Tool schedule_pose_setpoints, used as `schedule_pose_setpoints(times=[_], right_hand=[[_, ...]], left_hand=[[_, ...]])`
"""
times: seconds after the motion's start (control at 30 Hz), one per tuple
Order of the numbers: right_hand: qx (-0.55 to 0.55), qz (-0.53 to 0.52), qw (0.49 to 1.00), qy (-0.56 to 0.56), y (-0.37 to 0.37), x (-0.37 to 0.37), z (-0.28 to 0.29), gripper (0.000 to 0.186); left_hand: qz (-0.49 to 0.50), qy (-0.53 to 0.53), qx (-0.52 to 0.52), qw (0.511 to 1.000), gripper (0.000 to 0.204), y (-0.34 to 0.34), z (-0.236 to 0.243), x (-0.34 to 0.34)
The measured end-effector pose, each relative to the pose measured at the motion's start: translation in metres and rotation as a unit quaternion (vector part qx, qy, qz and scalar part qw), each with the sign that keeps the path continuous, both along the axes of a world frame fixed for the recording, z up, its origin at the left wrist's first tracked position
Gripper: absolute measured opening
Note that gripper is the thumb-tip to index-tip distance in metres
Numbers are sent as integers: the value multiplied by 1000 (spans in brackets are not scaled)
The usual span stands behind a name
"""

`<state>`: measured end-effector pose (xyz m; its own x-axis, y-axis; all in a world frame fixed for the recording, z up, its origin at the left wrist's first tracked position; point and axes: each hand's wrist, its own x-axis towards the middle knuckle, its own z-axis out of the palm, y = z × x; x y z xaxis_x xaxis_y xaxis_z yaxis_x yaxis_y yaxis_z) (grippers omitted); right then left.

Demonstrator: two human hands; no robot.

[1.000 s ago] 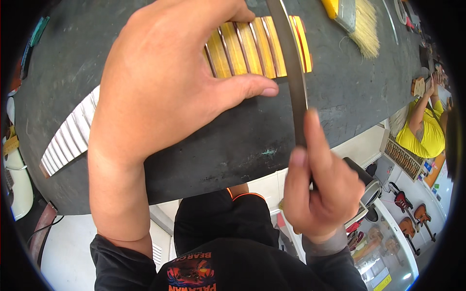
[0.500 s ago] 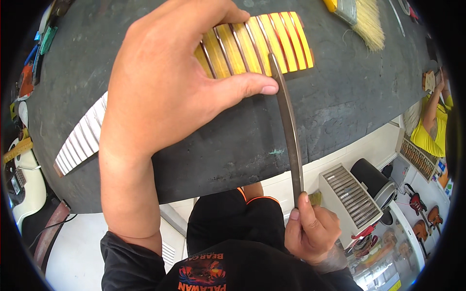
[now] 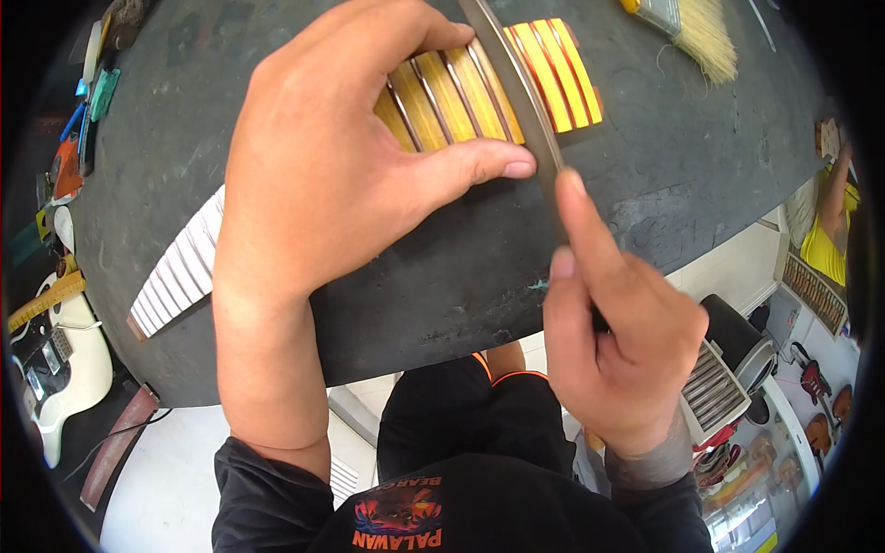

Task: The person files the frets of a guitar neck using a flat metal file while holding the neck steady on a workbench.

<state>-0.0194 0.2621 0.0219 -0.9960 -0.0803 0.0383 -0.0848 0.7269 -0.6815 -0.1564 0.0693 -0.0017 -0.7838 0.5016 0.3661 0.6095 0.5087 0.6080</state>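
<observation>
A guitar neck (image 3: 450,101) lies on the dark bench (image 3: 424,286), its fretboard covered in yellow strips between metal frets at one end. The far left part, covered in white strips, shows past my wrist. My left hand (image 3: 309,170) is wrapped over the neck's middle, thumb on the near edge and fingertips on the far edge. In my right hand (image 3: 627,350) is a long, narrow metal file (image 3: 527,97), with the index finger stretched along it. The file lies crosswise over the yellow part, just right of my left thumb. My palm hides its handle.
A wide brush (image 3: 696,37) with pale bristles lies at the bench's far right. Hand tools (image 3: 88,111) line the far left, above a white guitar body (image 3: 78,369). Below on the right stand a rack of rods (image 3: 714,392) and a dark cylinder. Another person (image 3: 825,240) is at the right edge.
My right hand has moved up and away from my body, pushing the file forward across the frets. My left hand keeps its hold on the neck. The whole view has shifted slightly.
</observation>
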Motion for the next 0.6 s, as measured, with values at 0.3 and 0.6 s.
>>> schedule_pose_setpoints(times=[0.3, 0.6], right_hand=[[-18, -4, 999, 41, 5, 68, 6, 62], [22, 8, 999, 33, -1, -6, -6, 55]], left_hand=[[-7, -5, -25, 1000, 65, -13, -10, 5], [13, -75, -69, 995, 65, 1, 13, 3]])
